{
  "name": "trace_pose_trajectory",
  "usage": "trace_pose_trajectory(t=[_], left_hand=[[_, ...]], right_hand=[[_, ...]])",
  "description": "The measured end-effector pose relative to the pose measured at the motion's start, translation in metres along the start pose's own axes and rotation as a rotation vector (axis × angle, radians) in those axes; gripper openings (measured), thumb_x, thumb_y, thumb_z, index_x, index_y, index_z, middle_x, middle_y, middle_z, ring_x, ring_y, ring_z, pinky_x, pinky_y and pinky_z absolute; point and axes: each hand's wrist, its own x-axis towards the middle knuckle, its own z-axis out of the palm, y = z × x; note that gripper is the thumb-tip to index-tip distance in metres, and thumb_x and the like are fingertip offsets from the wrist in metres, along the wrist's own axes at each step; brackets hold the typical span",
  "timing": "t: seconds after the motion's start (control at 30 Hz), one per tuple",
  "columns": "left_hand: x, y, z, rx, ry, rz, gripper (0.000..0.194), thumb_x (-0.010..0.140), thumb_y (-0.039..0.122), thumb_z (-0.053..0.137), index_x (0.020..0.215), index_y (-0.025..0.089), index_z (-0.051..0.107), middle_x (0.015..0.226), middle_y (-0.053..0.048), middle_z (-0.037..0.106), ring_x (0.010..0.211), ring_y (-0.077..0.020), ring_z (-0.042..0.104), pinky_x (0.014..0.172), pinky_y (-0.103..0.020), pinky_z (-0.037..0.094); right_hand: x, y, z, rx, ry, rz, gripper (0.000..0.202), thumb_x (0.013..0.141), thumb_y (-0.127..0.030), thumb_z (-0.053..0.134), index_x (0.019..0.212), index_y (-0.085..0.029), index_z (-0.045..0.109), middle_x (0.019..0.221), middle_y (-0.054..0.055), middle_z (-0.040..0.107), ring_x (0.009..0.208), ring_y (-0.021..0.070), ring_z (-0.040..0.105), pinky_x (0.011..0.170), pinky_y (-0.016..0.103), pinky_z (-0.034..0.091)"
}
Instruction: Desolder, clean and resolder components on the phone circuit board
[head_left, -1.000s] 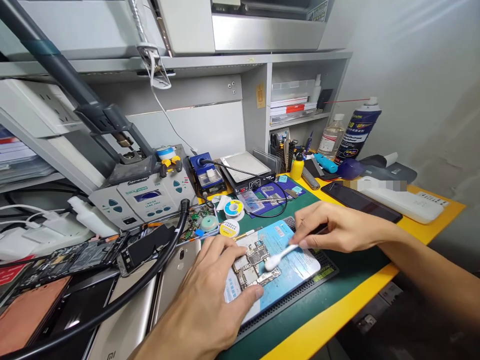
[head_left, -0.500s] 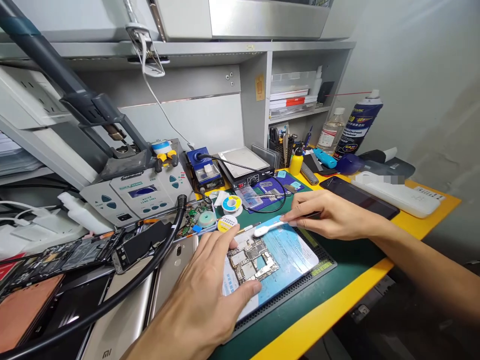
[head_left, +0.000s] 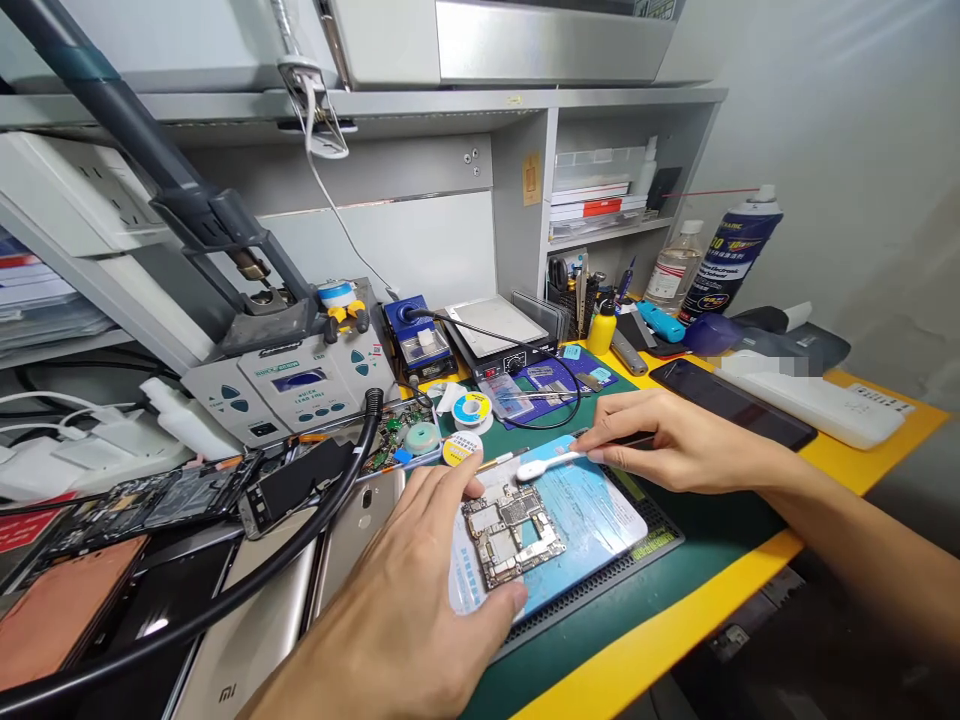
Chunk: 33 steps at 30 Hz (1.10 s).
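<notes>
A phone circuit board (head_left: 501,520) lies flat on a light blue and white pad (head_left: 592,515). My left hand (head_left: 420,585) rests at the pad's left side, thumb and fingers apart around the board, with the thumb near its lower edge. My right hand (head_left: 660,440) is above the pad's upper right part, fingers closed on a white brush (head_left: 551,463). The brush's head is at the board's top edge; whether its bristles touch the board cannot be made out. Under the pad is a dark perforated mat (head_left: 645,548).
Phones (head_left: 251,620) and a black hose (head_left: 277,570) lie at the left, before a soldering station (head_left: 300,385). Solder spools (head_left: 471,408), a yellow bottle (head_left: 601,328) and a black phone (head_left: 731,405) stand or lie behind the pad. A spray can (head_left: 731,255) is at the back right.
The whole view has shifted slightly, moving the scene to the right in the picture. My right hand still holds the brush by the board's top edge, and my left hand keeps its place around the board.
</notes>
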Motion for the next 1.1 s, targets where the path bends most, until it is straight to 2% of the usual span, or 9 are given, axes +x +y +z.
trace_pose_trajectory(t=[0.13, 0.23, 0.4, 0.53, 0.67, 0.77, 0.93, 1.1], left_hand=[[-0.002, 0.000, -0.006, 0.039, -0.020, 0.040, 0.070, 0.091, 0.039, 0.069, 0.155, 0.028, 0.043, 0.152, -0.014, 0.064, 0.144, -0.0361, 0.063, 0.109, -0.052, 0.065], [-0.001, 0.003, -0.009, 0.042, -0.012, 0.052, 0.060, 0.092, 0.036, 0.061, 0.150, 0.024, 0.048, 0.150, -0.017, 0.066, 0.142, -0.0369, 0.065, 0.106, -0.053, 0.066], [0.002, 0.008, -0.012, 0.020, -0.011, 0.042, 0.056, 0.092, 0.036, 0.058, 0.146, 0.020, 0.052, 0.149, -0.020, 0.067, 0.137, -0.0380, 0.069, 0.105, -0.057, 0.067], [0.003, 0.008, -0.010, -0.001, -0.024, 0.031, 0.054, 0.091, 0.034, 0.060, 0.143, 0.024, 0.052, 0.142, -0.015, 0.070, 0.134, -0.0351, 0.070, 0.106, -0.057, 0.066], [0.002, 0.006, -0.007, -0.022, -0.019, 0.016, 0.056, 0.092, 0.033, 0.061, 0.147, 0.030, 0.046, 0.143, -0.009, 0.068, 0.140, -0.0315, 0.065, 0.112, -0.054, 0.062], [0.000, 0.006, -0.007, -0.029, -0.029, 0.006, 0.056, 0.093, 0.034, 0.061, 0.146, 0.029, 0.046, 0.147, -0.011, 0.066, 0.142, -0.0335, 0.063, 0.112, -0.056, 0.061], [-0.001, 0.006, -0.011, -0.045, -0.069, -0.017, 0.057, 0.093, 0.035, 0.061, 0.147, 0.028, 0.046, 0.147, -0.012, 0.065, 0.142, -0.0338, 0.062, 0.114, -0.059, 0.060], [-0.001, 0.007, -0.009, -0.061, -0.072, -0.030, 0.054, 0.096, 0.035, 0.058, 0.148, 0.029, 0.046, 0.147, -0.011, 0.063, 0.143, -0.0323, 0.061, 0.118, -0.061, 0.056]], right_hand=[[-0.002, -0.003, -0.001, 0.002, 0.024, -0.028, 0.026, 0.105, -0.034, 0.068, 0.111, -0.020, 0.090, 0.093, 0.010, 0.082, 0.079, 0.0193, 0.075, 0.070, 0.027, 0.057], [-0.003, -0.007, 0.006, 0.001, 0.034, -0.061, 0.029, 0.106, -0.034, 0.067, 0.115, -0.019, 0.089, 0.093, 0.011, 0.081, 0.080, 0.0195, 0.075, 0.070, 0.028, 0.057], [-0.003, -0.015, 0.011, -0.064, 0.003, -0.090, 0.030, 0.104, -0.024, 0.063, 0.118, -0.018, 0.089, 0.091, 0.010, 0.076, 0.075, 0.0184, 0.071, 0.068, 0.028, 0.054], [-0.003, -0.019, 0.006, -0.125, 0.012, -0.062, 0.027, 0.103, -0.021, 0.063, 0.109, -0.014, 0.089, 0.088, 0.011, 0.077, 0.072, 0.0180, 0.071, 0.063, 0.027, 0.052], [-0.002, -0.020, 0.013, -0.141, -0.002, -0.102, 0.032, 0.106, -0.027, 0.061, 0.116, -0.015, 0.088, 0.087, 0.011, 0.072, 0.070, 0.0185, 0.067, 0.062, 0.029, 0.050], [-0.002, -0.018, 0.012, -0.142, -0.033, -0.127, 0.032, 0.107, -0.028, 0.061, 0.118, -0.017, 0.088, 0.087, 0.010, 0.071, 0.070, 0.0186, 0.066, 0.063, 0.029, 0.050], [-0.004, -0.018, 0.000, -0.139, -0.045, -0.091, 0.026, 0.105, -0.020, 0.063, 0.110, -0.017, 0.088, 0.089, 0.009, 0.076, 0.074, 0.0178, 0.071, 0.066, 0.026, 0.053], [-0.001, -0.019, 0.007, -0.128, -0.075, -0.115, 0.029, 0.108, -0.026, 0.060, 0.116, -0.019, 0.087, 0.090, 0.008, 0.071, 0.072, 0.0173, 0.066, 0.064, 0.027, 0.050]])
